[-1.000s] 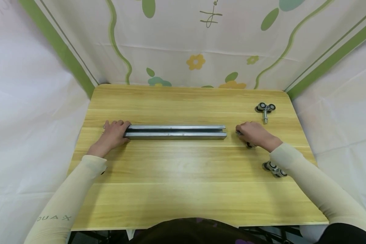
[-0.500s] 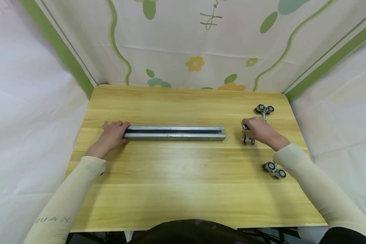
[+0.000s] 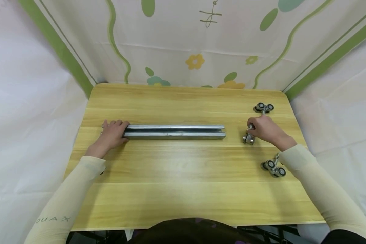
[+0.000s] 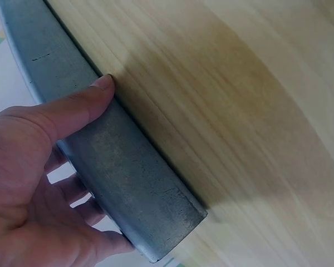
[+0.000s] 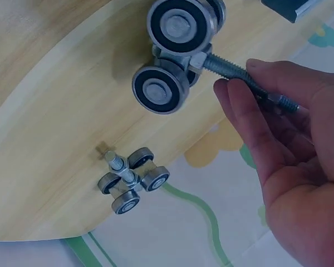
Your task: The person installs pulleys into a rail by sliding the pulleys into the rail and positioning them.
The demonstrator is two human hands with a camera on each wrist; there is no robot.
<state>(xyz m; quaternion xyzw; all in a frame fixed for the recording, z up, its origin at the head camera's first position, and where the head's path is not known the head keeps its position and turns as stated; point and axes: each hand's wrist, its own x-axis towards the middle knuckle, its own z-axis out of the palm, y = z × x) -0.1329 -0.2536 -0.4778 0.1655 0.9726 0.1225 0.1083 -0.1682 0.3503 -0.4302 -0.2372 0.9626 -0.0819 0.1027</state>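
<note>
Bare metal, one rail [image 3: 174,136]: lies left to right over the left and middle of the table [image 3: 183,200], slot showing between two lips.

Left hand [image 3: 110,135]: we see it gripping the rail's left end, thumb across the near wall, fingers on the far side.

Held roller [image 3: 248,139]: right of the rail and apart from its right end, wheels toward the near side. Whether those wheels touch the table, we cannot tell.

Right hand [image 3: 266,130]: thumb and fingers drawn narrow, pinching the threaded bolt [image 5: 225,65] of that roller; its wheels are out of the grasp.

Far roller [image 3: 264,108]: at the far right, lying loose. Near roller [image 3: 273,168]: also loose, at the right, just beside the right sleeve [image 3: 296,159].

Faults we would watch for: the held roller could swing or slip if the pinch on its bolt loosens, since the wheels likely carry most of the weight. The rail, held only at its left end, could pivot if its right end were struck off-line. A dropping sleeve could roll the near roller; a careless turn of the right hand, the far one.
</note>
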